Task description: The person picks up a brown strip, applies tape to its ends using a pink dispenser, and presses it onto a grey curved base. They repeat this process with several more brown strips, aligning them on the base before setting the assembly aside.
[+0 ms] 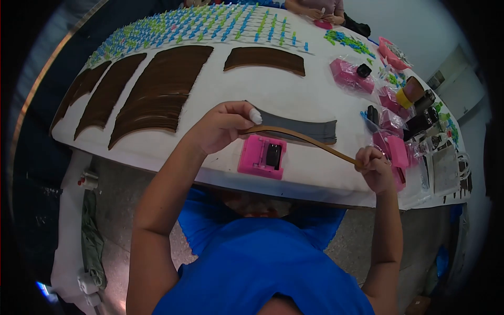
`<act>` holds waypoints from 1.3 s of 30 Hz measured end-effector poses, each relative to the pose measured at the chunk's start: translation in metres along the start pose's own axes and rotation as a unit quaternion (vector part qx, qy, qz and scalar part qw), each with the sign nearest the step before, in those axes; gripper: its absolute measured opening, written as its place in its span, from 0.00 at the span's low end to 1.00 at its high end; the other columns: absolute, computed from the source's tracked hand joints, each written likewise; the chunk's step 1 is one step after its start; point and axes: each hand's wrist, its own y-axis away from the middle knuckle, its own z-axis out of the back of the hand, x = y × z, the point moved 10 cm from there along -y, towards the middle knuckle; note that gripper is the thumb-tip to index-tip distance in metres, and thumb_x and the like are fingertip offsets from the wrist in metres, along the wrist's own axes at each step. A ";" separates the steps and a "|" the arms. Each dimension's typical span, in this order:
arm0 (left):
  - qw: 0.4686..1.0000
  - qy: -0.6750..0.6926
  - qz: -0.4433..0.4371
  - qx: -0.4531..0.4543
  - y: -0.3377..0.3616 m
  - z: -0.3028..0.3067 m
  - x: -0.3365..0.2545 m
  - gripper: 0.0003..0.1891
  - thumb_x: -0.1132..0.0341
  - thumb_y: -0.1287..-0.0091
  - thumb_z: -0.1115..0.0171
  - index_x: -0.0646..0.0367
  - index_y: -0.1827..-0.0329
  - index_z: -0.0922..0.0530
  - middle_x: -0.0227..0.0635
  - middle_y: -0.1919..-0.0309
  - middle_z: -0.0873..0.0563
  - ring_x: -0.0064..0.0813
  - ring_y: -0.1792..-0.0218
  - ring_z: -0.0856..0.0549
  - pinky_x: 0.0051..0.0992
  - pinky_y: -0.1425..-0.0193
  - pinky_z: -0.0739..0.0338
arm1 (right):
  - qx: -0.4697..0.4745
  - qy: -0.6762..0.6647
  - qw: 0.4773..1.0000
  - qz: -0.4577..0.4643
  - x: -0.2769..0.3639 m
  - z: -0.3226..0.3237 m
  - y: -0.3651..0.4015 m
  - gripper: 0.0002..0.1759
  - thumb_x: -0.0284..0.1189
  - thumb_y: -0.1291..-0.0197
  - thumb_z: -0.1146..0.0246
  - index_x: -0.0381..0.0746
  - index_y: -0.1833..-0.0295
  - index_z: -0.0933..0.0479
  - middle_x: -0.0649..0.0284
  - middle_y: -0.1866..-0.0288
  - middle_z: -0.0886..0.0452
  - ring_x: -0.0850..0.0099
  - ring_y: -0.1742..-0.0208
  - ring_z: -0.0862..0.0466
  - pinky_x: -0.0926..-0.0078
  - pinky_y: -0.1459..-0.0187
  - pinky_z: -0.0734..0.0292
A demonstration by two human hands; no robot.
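A thin brown strip (310,140) is stretched between my two hands above the table's front part, bowed slightly upward. My left hand (231,123) pinches its left end, with something white on a fingertip. The right end is between the closed fingers of my right hand (375,165). Behind the strip lies a stack of dark grey strips (299,125), partly hidden by my left hand and the strip. Just below the strip, a pink device (257,156) with a black part sits near the table edge.
Dark brown strip stacks (163,86) lie at the left, another (264,59) at the back middle. Rows of blue and green clips (210,25) cover the far side. Pink boxes (350,75) and black items stand at the right. A co-worker's hands (320,14) are across the table.
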 end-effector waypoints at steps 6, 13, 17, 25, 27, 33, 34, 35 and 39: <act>0.983 0.177 -0.037 -0.021 -0.004 0.032 0.011 0.08 0.75 0.31 0.39 0.57 0.51 0.17 0.34 0.65 0.16 0.28 0.63 0.22 0.30 0.56 0.27 | 0.095 -0.240 0.965 0.053 0.004 -0.055 -0.025 0.07 0.28 0.41 0.40 0.38 0.58 0.25 0.63 0.60 0.26 0.69 0.58 0.26 0.69 0.52 0.29; 0.961 0.269 -0.053 -0.025 -0.010 0.058 0.014 0.08 0.73 0.32 0.42 0.57 0.53 0.19 0.34 0.64 0.16 0.27 0.66 0.26 0.30 0.60 0.28 | 0.126 -0.369 0.911 0.135 0.027 -0.077 -0.061 0.17 0.26 0.33 0.41 0.38 0.40 0.19 0.62 0.45 0.22 0.67 0.46 0.22 0.64 0.36 0.23; 0.953 0.294 -0.056 -0.034 -0.022 0.066 0.012 0.06 0.73 0.33 0.42 0.56 0.55 0.19 0.33 0.66 0.17 0.26 0.67 0.27 0.30 0.61 0.29 | 0.085 -0.344 0.920 0.165 0.029 -0.070 -0.088 0.19 0.18 0.32 0.41 0.40 0.38 0.20 0.64 0.48 0.21 0.70 0.47 0.21 0.67 0.40 0.20; 0.940 0.328 -0.076 -0.052 -0.053 0.084 0.001 0.05 0.74 0.33 0.42 0.55 0.59 0.20 0.34 0.67 0.17 0.28 0.67 0.26 0.30 0.60 0.28 | -0.077 -0.256 0.945 0.187 0.017 -0.033 -0.137 0.14 0.17 0.29 0.36 0.41 0.42 0.21 0.66 0.51 0.17 0.77 0.56 0.17 0.71 0.47 0.16; 0.936 0.339 -0.080 -0.049 -0.061 0.089 0.001 0.04 0.73 0.33 0.42 0.55 0.60 0.20 0.34 0.67 0.17 0.28 0.67 0.26 0.30 0.60 0.28 | -0.079 -0.241 0.948 0.194 0.017 -0.031 -0.146 0.12 0.18 0.27 0.37 0.41 0.42 0.20 0.66 0.52 0.17 0.77 0.56 0.16 0.71 0.48 0.16; 0.880 0.445 -0.150 -0.070 -0.088 0.125 0.001 0.06 0.73 0.33 0.43 0.63 0.58 0.18 0.38 0.65 0.16 0.31 0.66 0.22 0.31 0.57 0.24 | -0.096 -0.158 0.968 0.170 0.017 -0.029 -0.174 0.09 0.21 0.26 0.34 0.42 0.44 0.20 0.68 0.53 0.15 0.78 0.55 0.15 0.72 0.48 0.15; 0.864 0.460 -0.175 -0.109 -0.093 0.140 0.005 0.08 0.74 0.32 0.44 0.66 0.57 0.18 0.39 0.64 0.15 0.32 0.65 0.20 0.31 0.57 0.21 | -0.105 -0.137 0.973 0.153 0.015 -0.030 -0.179 0.09 0.22 0.27 0.34 0.42 0.45 0.19 0.69 0.53 0.15 0.79 0.56 0.16 0.72 0.48 0.15; 0.845 0.473 -0.201 -0.148 -0.096 0.154 0.009 0.09 0.75 0.31 0.45 0.68 0.55 0.18 0.41 0.62 0.14 0.33 0.64 0.18 0.31 0.57 0.19 | -0.105 -0.137 0.973 0.152 0.016 -0.032 -0.183 0.09 0.22 0.27 0.34 0.42 0.45 0.19 0.69 0.53 0.15 0.79 0.56 0.16 0.72 0.48 0.15; 0.808 0.485 -0.190 -0.276 -0.117 0.180 0.030 0.11 0.78 0.28 0.49 0.70 0.51 0.18 0.43 0.59 0.13 0.33 0.62 0.14 0.32 0.54 0.13 | -0.130 -0.051 0.984 0.110 0.015 -0.036 -0.205 0.08 0.24 0.29 0.31 0.43 0.47 0.19 0.71 0.55 0.15 0.80 0.57 0.17 0.76 0.52 0.17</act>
